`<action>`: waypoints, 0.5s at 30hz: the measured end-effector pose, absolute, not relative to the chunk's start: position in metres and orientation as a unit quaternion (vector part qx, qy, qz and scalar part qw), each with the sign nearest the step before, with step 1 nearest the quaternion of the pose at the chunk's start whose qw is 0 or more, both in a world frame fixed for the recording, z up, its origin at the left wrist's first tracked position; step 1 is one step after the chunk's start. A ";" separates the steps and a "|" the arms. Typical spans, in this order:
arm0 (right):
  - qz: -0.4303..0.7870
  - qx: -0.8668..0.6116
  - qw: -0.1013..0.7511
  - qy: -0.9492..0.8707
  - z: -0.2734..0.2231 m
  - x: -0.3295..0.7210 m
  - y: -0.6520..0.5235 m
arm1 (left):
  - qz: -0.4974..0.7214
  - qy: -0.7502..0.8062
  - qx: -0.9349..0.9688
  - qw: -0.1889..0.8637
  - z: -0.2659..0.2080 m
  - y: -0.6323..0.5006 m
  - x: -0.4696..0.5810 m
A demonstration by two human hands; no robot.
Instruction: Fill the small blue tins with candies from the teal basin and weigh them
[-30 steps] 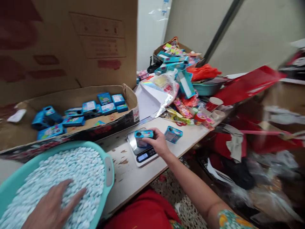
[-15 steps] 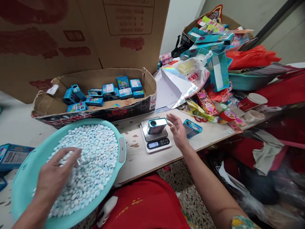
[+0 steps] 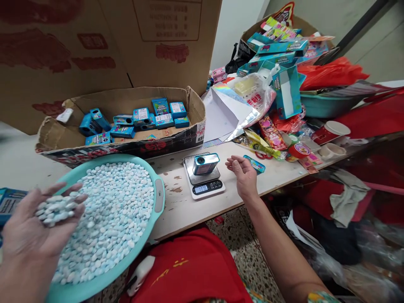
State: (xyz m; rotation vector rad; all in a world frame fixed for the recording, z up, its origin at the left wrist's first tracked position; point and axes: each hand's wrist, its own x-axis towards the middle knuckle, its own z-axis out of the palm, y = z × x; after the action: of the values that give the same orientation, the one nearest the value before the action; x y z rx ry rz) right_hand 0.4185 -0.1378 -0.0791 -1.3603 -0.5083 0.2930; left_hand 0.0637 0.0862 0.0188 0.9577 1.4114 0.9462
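Observation:
My left hand (image 3: 47, 223) is turned palm up over the turquoise basin (image 3: 160, 191), cupping a heap of small white and pale blue candies (image 3: 58, 209). Many more of these candies (image 3: 116, 202) fill the basin. On the small kitchen scale (image 3: 208, 189) rests a blue candy box (image 3: 205, 164) with a round dark hole at one end, and the scale's display is lit. My right hand (image 3: 244, 174) hovers just right of the scale, touching nothing, its fingers loosely bent and apart. Behind it lies another blue box (image 3: 256, 164), partly hidden by the hand.
A low cardboard tray (image 3: 123, 147) with several blue boxes stands behind the basin. At the back right are piled flattened packaging (image 3: 287, 90), a red bag (image 3: 331, 75) and a paper cup (image 3: 334, 130). The table's front edge (image 3: 202, 223) runs close to my lap.
My left hand has risen from the candies and turned palm up with a handful. My right hand has drawn away from the box on the scale. The display has changed from about zero.

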 end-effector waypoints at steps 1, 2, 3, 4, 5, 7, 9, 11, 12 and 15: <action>0.135 -0.620 0.737 -0.231 -0.079 0.418 -0.135 | 0.393 0.608 0.376 0.579 0.017 0.086 0.064; 0.137 -0.621 0.736 -0.231 -0.078 0.417 -0.133 | 0.380 0.601 0.343 0.614 0.016 0.086 0.064; 0.138 -0.623 0.734 -0.232 -0.079 0.417 -0.130 | 0.369 0.579 0.319 0.654 0.014 0.086 0.064; 0.138 -0.625 0.731 -0.236 -0.079 0.416 -0.128 | 0.365 0.551 0.320 0.679 0.013 0.086 0.064; 0.137 -0.626 0.729 -0.241 -0.080 0.416 -0.125 | 0.376 0.520 0.326 0.694 0.013 0.085 0.063; 0.131 -0.624 0.725 -0.261 -0.081 0.416 -0.118 | 0.406 0.489 0.321 0.702 0.013 0.084 0.062; 0.134 -0.631 0.707 -0.291 -0.081 0.417 -0.110 | 0.395 0.491 0.297 0.717 0.012 0.082 0.060; 0.167 -0.650 0.667 -0.323 -0.076 0.415 -0.101 | 0.372 0.488 0.277 0.740 0.012 0.080 0.059; 0.187 -0.661 0.645 -0.335 -0.070 0.412 -0.097 | 0.368 0.479 0.270 0.750 0.012 0.079 0.059; 0.200 -0.665 0.622 -0.362 -0.040 0.389 -0.080 | 0.387 0.449 0.243 0.768 0.019 0.077 0.061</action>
State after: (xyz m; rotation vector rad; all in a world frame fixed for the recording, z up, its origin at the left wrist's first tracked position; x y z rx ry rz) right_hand 0.3894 -0.0799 -0.0396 -1.5287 -0.8309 0.4587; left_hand 0.0607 0.0767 0.0187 0.5264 0.9736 0.8409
